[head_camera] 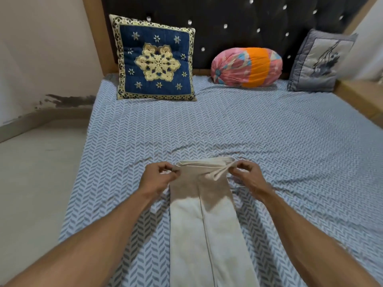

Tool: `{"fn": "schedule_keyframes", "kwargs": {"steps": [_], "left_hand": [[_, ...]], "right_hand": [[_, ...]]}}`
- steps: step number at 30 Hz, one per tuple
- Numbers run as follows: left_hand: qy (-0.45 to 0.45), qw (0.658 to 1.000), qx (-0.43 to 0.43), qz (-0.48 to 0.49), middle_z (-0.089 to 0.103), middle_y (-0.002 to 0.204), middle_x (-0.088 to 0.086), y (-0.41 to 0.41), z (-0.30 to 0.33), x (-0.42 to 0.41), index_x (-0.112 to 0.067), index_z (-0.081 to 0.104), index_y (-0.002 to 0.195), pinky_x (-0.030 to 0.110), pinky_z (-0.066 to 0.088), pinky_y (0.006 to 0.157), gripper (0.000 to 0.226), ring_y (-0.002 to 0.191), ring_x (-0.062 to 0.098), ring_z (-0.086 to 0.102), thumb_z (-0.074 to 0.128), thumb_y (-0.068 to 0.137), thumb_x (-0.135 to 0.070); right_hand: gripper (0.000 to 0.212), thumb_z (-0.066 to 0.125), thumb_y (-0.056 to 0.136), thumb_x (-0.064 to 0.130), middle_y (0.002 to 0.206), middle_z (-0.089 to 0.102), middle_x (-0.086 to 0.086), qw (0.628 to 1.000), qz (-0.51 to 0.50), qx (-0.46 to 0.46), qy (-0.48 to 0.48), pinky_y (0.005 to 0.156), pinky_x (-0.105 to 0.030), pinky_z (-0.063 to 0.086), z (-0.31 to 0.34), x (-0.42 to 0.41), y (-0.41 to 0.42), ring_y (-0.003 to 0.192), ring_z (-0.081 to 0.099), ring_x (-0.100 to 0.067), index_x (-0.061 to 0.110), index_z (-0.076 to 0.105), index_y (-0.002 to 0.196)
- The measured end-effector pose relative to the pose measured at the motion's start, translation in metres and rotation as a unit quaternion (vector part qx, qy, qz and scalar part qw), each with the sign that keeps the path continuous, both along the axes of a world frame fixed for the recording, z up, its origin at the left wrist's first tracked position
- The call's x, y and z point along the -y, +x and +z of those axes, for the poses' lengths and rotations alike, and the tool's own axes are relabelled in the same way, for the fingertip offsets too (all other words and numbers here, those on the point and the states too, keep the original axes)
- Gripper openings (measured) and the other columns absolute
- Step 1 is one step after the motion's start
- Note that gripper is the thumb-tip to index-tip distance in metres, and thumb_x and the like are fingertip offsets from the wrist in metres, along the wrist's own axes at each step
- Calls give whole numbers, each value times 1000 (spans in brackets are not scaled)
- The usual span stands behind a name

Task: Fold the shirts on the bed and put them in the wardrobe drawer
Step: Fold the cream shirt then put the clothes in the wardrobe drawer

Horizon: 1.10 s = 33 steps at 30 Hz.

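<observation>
One bed [269,131] fills most of the frame, covered by one sheet with a grey-and-white herringbone print. At the top of the frame stands one dark tufted headboard [228,15] studded with shiny buttons. Against it lean three cushions: one blue cushion [155,59] with a cream floral medallion at upper left, one pink-and-orange bolster [246,67] lying on its side at upper centre, and one grey cushion [321,63] at upper right. A strip of bare floor [37,183] runs down the left edge of the frame.

One cream shirt [207,224] lies on the sheet at lower centre, folded into a long narrow strip that runs from the bottom edge up to the middle of the frame.

Two hands reach in from the bottom corners. The left hand [157,179] pinches the strip's far left corner between thumb and curled fingers. The right hand [248,175] pinches the far right corner the same way, with a narrow band of the cloth looping out just beside it. No container shows anywhere in the frame.
</observation>
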<state>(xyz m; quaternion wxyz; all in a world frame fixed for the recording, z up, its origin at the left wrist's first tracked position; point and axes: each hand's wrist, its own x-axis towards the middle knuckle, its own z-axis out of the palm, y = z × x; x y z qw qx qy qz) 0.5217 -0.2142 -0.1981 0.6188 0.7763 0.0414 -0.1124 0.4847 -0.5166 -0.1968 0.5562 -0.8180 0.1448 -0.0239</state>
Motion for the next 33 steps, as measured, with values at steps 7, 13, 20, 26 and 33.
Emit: {"fn": "schedule_keyframes", "kwargs": {"steps": [7, 13, 20, 26, 33], "left_hand": [[126, 988, 76, -51, 64, 96, -12, -95, 7, -25, -35, 74, 79, 45, 59, 74, 13, 82, 5, 64, 87, 76, -35], [170, 977, 60, -112, 71, 89, -8, -158, -3, -36, -34, 76, 78, 25, 57, 68, 17, 74, 1, 66, 82, 81, -18], [150, 981, 3, -120, 69, 92, -3, -180, -20, -50, -36, 65, 114, 37, 55, 77, 41, 85, 12, 68, 70, 87, -6], [114, 992, -35, -33, 68, 98, 3, -153, -23, -26, -20, 62, 118, 37, 52, 86, 25, 92, 16, 64, 70, 94, -19], [133, 979, -137, 70, 38, 40, -6, -102, -25, 7, -16, 43, 50, 30, 30, 52, 57, 46, 19, 40, 74, 88, -45]], "right_hand": [[23, 82, 72, 19, 89, 71, 11, 976, 71, 116, -172, 83, -23, 48, 16, -1, -96, 92, 66, -9, 35, 66, 75], [23, 78, 64, 13, 93, 66, 15, 952, 134, 113, -252, 87, -31, 47, -20, -1, -166, 95, 62, -9, 26, 67, 79], [17, 65, 70, 13, 83, 69, 1, 995, 60, -5, -83, 72, -33, 51, -48, 6, -194, 78, 66, -14, 24, 70, 81], [10, 72, 94, 27, 90, 67, 8, 994, 8, -105, -7, 80, -31, 47, -43, -14, -134, 84, 62, -6, 21, 65, 98], [55, 76, 90, 38, 50, 25, 5, 993, 4, -119, -8, 59, -35, 31, -51, -17, -88, 51, 31, -18, 13, 35, 62]]}}
